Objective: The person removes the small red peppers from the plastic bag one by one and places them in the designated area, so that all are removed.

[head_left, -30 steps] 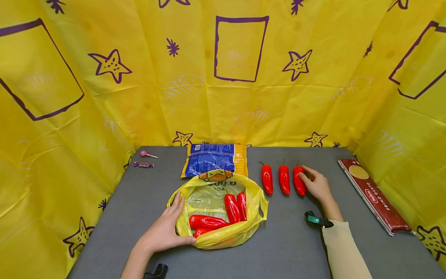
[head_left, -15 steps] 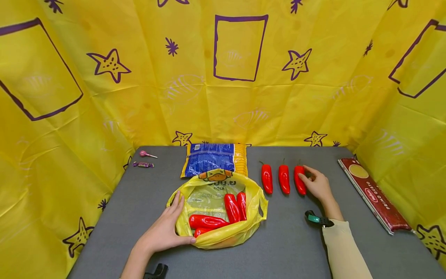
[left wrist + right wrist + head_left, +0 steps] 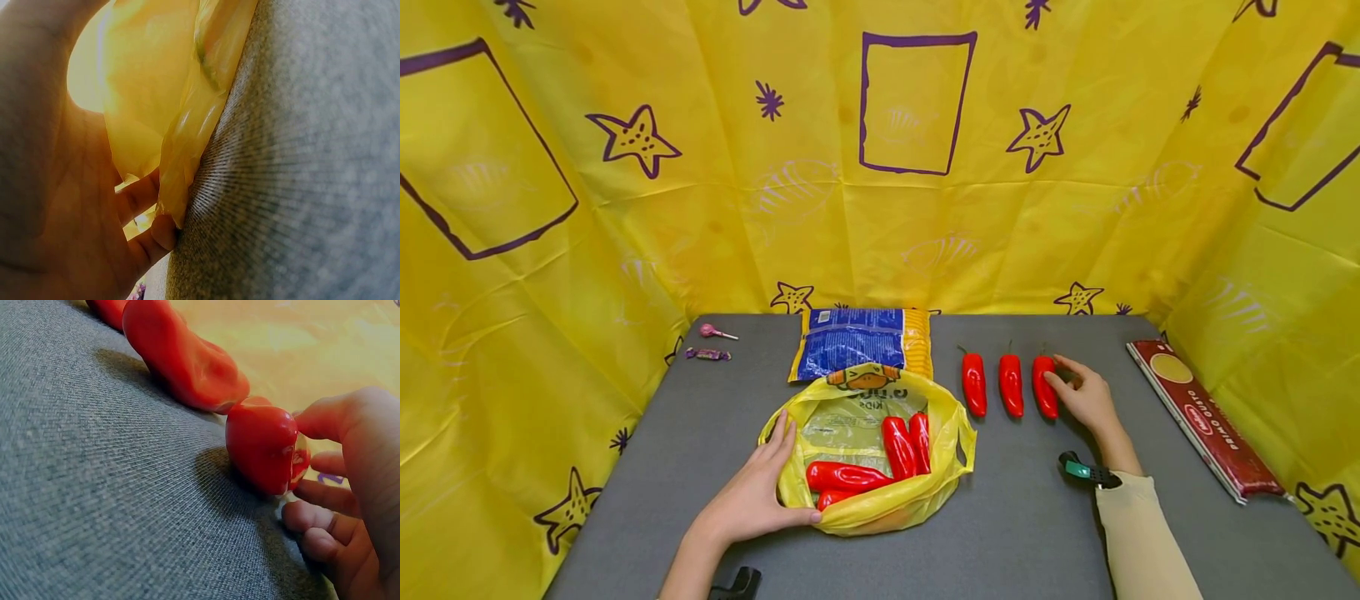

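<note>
My left hand point(image 3: 748, 496) lies spread along the left side of the yellow plastic bag point(image 3: 887, 521), thumb at its near rim and fingers against its far left side. Several red chili peppers point(image 3: 850, 477) show inside the bag's wide mouth. To the right, my right hand point(image 3: 1086, 402) pinches the rightmost loose chili pepper point(image 3: 1045, 387) between thumb and fingers; that pepper lies on the table, stem away from me. In the right wrist view the thumb touches one side of this pepper point(image 3: 259, 447) and the fingers the other. Two more chili peppers point(image 3: 1011, 387) lie parallel at its left.
A blue and yellow packet point(image 3: 853, 346) lies behind the bag. At the far left are a pink lollipop point(image 3: 711, 331) and a purple wrapped candy point(image 3: 709, 355). A long dark red packet point(image 3: 1202, 417) lies along the right edge. Yellow patterned cloth point(image 3: 917, 242) walls the table's back and sides.
The far end of the rightmost pepper has shifted slightly to the right with my right hand on it. My left hand and the bag have stayed put.
</note>
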`<state>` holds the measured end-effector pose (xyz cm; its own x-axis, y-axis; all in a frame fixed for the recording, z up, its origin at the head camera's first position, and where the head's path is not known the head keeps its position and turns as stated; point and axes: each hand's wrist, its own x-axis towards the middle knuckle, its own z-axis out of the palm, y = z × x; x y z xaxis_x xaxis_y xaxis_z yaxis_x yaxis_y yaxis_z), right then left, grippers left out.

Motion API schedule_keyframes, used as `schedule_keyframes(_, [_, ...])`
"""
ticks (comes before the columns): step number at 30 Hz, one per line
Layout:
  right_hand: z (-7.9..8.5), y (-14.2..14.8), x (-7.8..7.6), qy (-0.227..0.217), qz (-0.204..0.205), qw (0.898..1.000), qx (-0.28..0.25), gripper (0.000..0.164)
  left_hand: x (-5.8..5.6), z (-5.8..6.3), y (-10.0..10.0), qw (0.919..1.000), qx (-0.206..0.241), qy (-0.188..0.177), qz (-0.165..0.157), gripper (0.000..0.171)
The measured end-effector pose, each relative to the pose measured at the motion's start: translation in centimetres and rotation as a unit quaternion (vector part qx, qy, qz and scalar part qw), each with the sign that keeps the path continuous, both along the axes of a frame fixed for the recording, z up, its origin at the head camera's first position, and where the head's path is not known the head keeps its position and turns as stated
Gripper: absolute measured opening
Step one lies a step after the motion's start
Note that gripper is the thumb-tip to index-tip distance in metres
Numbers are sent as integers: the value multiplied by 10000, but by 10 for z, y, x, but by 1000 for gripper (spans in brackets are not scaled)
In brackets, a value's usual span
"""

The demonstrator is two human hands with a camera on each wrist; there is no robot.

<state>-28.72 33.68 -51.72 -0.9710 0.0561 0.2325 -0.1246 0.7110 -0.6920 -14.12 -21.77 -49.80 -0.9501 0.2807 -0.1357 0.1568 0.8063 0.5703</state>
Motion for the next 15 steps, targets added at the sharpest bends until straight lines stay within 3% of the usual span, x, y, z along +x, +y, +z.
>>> schedule_keyframes(6, [11, -1, 4, 122, 33, 9998, -124, 54, 0, 1, 0, 10000, 19, 21, -10, 142])
schedule_keyframes(15, [47, -18, 12, 588, 229, 9979, -149, 47, 0, 0, 0, 10000, 8, 62, -57, 141])
